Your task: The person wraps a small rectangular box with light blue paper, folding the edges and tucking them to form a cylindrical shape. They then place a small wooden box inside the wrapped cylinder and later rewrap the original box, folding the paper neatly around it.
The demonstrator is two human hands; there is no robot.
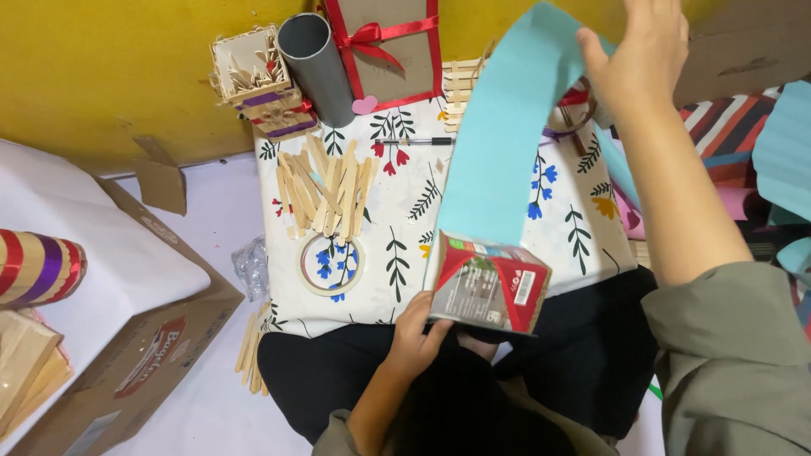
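Fingers of our left hand [416, 338] pinch a small carton [488, 284] at lower centre; our right hand [635, 52] grips blue paper [505, 135] at upper right

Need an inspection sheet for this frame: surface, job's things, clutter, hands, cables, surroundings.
Surface: small table under a white floral cloth, against a yellow wall.
Job's things: red and grey carton at the table's near edge; light blue paper strip rising from it.
Clutter: craft sticks, tape roll, pen, grey tube, stick-built basket, ribbon-tied box.
Hands: left hand grips the carton's lower left edge; right hand holds the strip's top end.
Cables: nothing seen.
Surroundings: cardboard box and striped roll at left; patterned paper sheets at right.
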